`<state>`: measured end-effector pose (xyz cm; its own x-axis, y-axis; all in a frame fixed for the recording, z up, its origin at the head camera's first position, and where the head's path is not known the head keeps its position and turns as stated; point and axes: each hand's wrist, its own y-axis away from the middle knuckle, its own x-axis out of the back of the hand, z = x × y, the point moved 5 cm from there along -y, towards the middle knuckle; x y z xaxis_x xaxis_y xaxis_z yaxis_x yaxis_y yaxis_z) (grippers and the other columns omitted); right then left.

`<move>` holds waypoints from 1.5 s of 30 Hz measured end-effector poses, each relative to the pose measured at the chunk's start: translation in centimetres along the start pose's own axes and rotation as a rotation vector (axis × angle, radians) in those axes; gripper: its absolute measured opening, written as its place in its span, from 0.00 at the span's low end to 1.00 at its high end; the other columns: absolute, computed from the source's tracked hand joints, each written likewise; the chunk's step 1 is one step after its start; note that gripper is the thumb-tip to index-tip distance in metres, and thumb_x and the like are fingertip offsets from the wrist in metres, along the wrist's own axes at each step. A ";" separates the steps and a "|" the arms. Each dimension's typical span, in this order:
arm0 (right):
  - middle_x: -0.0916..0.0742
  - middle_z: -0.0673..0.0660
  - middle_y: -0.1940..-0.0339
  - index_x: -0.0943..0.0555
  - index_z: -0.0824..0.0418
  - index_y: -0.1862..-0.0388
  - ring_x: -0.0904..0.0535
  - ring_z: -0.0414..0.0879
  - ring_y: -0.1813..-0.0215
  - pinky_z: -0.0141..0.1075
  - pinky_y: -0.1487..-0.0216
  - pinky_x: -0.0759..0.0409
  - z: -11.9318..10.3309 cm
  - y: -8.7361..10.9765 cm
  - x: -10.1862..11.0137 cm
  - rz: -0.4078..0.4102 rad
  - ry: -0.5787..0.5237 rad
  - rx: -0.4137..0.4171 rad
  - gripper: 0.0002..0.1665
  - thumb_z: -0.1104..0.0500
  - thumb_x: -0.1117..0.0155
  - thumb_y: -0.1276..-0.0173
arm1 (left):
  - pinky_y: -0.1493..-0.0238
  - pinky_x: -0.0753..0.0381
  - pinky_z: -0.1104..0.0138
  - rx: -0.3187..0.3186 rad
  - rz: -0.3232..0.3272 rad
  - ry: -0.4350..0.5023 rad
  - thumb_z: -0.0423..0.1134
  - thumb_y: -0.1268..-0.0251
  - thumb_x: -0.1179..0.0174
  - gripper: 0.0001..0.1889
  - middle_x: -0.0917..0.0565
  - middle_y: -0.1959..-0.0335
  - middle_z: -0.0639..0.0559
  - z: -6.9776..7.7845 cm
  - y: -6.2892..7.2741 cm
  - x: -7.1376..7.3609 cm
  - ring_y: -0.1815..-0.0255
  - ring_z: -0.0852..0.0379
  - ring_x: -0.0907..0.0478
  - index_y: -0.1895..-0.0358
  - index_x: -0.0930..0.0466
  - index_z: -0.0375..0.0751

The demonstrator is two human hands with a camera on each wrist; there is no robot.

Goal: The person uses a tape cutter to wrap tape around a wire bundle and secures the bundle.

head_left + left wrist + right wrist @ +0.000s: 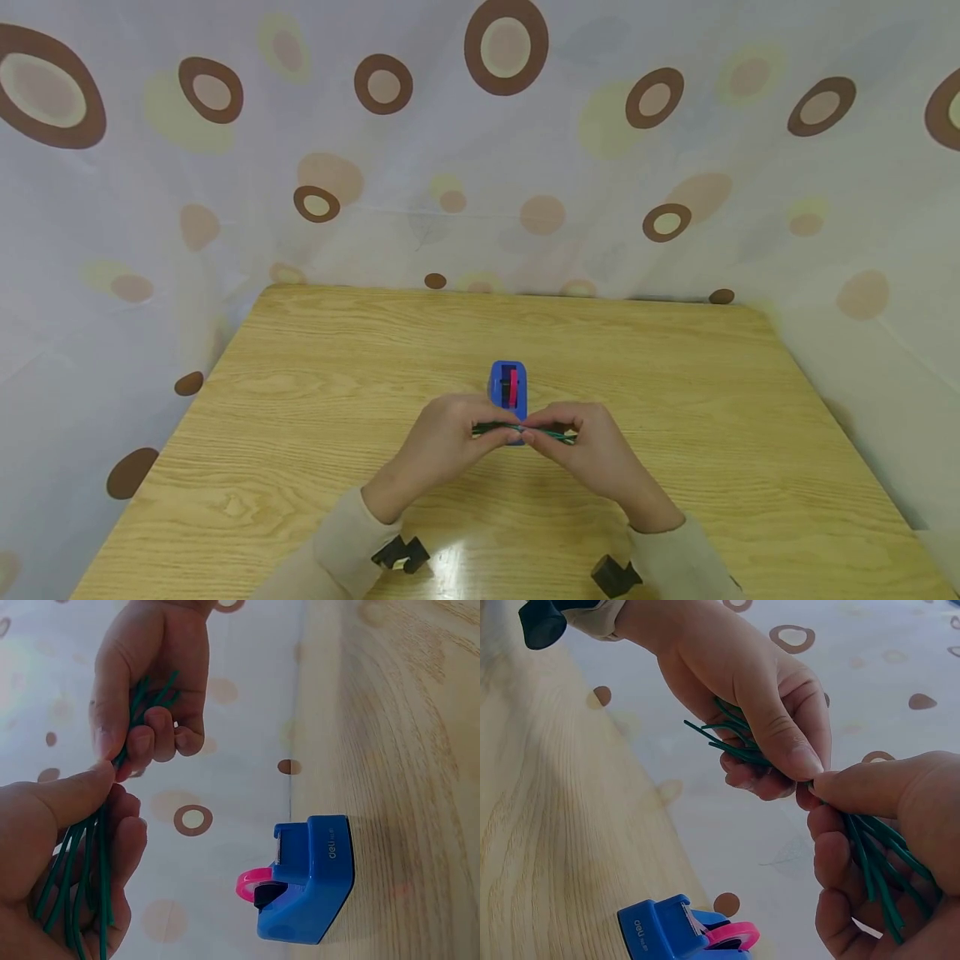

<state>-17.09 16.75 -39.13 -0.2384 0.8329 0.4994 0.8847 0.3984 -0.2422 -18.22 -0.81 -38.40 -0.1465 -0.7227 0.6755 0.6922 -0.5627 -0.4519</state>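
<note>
Both hands meet over the wooden table, pinching a bundle of thin green wire-like strands (79, 877) at its middle. My left hand (442, 437) holds one half between thumb and fingers, the strands fanning loosely across its palm. From the other side my right hand (592, 446) pinches the bundle, thumb tip against the left thumb; loose strand ends (727, 739) stick out beside the left palm in the right wrist view. Just beyond the hands stands a blue tape dispenser (496, 387) with a pink roll (251, 885). The fingertips hide the bundle's centre.
The wood-grain table (360, 358) spreads around the hands and dispenser. A pale curtain with brown oval spots (450, 150) surrounds its back and sides. Black wrist mounts (401, 554) sit by the sleeves.
</note>
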 end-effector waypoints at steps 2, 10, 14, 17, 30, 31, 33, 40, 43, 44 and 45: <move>0.12 0.44 0.63 0.11 0.54 0.60 0.16 0.42 0.59 0.42 0.57 0.17 -0.2 0.0 0.0 0.006 0.007 0.020 0.05 0.61 0.30 0.34 | 0.69 0.25 0.75 0.020 -0.028 0.016 0.45 0.36 0.33 0.10 0.13 0.63 0.60 -0.2 0.0 -0.1 0.69 0.72 0.23 0.56 0.10 0.47; 0.11 0.52 0.66 0.11 0.60 0.63 0.17 0.42 0.64 0.38 0.59 0.19 -2.7 0.1 0.1 0.037 0.031 0.126 0.06 0.68 0.29 0.37 | 0.72 0.24 0.73 0.055 -0.078 0.075 0.47 0.32 0.36 0.10 0.13 0.62 0.62 -0.6 -0.1 0.1 0.73 0.70 0.24 0.55 0.10 0.48; 0.11 0.56 0.68 0.11 0.63 0.63 0.18 0.42 0.65 0.38 0.61 0.20 -2.9 0.1 0.0 0.054 0.036 0.151 0.08 0.72 0.29 0.40 | 0.76 0.26 0.72 0.060 -0.082 0.077 0.47 0.32 0.36 0.10 0.13 0.62 0.63 -0.6 -0.1 0.1 0.77 0.68 0.27 0.56 0.10 0.49; 0.11 0.52 0.66 0.11 0.59 0.61 0.18 0.42 0.63 0.37 0.61 0.19 -1.6 0.3 -0.2 0.061 0.043 0.163 0.10 0.70 0.28 0.40 | 0.74 0.25 0.71 0.073 -0.086 0.095 0.47 0.33 0.36 0.10 0.13 0.63 0.63 -0.6 -0.1 0.1 0.75 0.69 0.26 0.57 0.10 0.49; 0.12 0.48 0.64 0.11 0.54 0.59 0.17 0.42 0.64 0.37 0.62 0.18 -0.7 0.5 -0.3 0.024 0.013 0.112 0.07 0.62 0.28 0.36 | 0.69 0.23 0.73 -0.016 -0.057 0.110 0.43 0.35 0.33 0.07 0.12 0.64 0.59 -0.1 0.0 0.3 0.66 0.71 0.20 0.60 0.10 0.46; 0.11 0.48 0.64 0.11 0.54 0.59 0.17 0.42 0.64 0.37 0.62 0.18 -0.7 0.5 -0.3 0.021 0.012 0.111 0.07 0.63 0.28 0.36 | 0.69 0.23 0.74 -0.022 -0.053 0.109 0.43 0.35 0.33 0.07 0.12 0.64 0.59 -0.1 0.0 0.3 0.66 0.71 0.20 0.60 0.10 0.46; 0.11 0.49 0.63 0.11 0.55 0.59 0.17 0.42 0.64 0.37 0.62 0.18 -0.7 0.6 -0.1 0.016 0.011 0.113 0.07 0.63 0.29 0.35 | 0.69 0.23 0.74 -0.034 -0.043 0.103 0.43 0.35 0.33 0.07 0.12 0.65 0.59 -0.1 0.0 0.3 0.66 0.71 0.20 0.60 0.10 0.46; 0.11 0.52 0.64 0.12 0.55 0.59 0.17 0.43 0.62 0.38 0.59 0.18 -0.7 0.7 0.3 0.007 0.002 0.107 0.06 0.63 0.30 0.34 | 0.69 0.23 0.75 -0.058 -0.019 0.087 0.44 0.36 0.32 0.08 0.12 0.65 0.58 0.0 0.2 0.5 0.65 0.70 0.19 0.60 0.09 0.46; 0.11 0.53 0.64 0.12 0.55 0.60 0.17 0.43 0.63 0.38 0.60 0.18 -0.8 0.7 0.3 0.004 -0.007 0.112 0.06 0.63 0.30 0.34 | 0.71 0.24 0.76 -0.060 -0.031 0.076 0.44 0.36 0.32 0.09 0.12 0.64 0.58 0.1 0.3 0.6 0.66 0.70 0.20 0.58 0.09 0.46; 0.11 0.53 0.64 0.12 0.55 0.60 0.17 0.43 0.64 0.38 0.61 0.18 -0.8 0.8 0.3 0.004 -0.010 0.118 0.06 0.64 0.30 0.34 | 0.71 0.24 0.76 -0.063 -0.036 0.072 0.44 0.37 0.32 0.09 0.12 0.64 0.58 0.1 0.3 0.6 0.66 0.71 0.20 0.58 0.10 0.46; 0.11 0.53 0.64 0.12 0.56 0.61 0.17 0.43 0.64 0.38 0.61 0.18 -0.9 0.8 0.3 0.004 -0.013 0.123 0.06 0.64 0.30 0.34 | 0.72 0.24 0.76 -0.066 -0.041 0.071 0.44 0.37 0.32 0.09 0.12 0.63 0.58 0.2 0.3 0.6 0.66 0.71 0.20 0.57 0.10 0.46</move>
<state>-16.08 16.93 -38.41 -0.2409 0.8392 0.4875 0.8299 0.4385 -0.3448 -17.99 -1.37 -38.04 -0.2255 -0.7237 0.6522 0.6369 -0.6161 -0.4635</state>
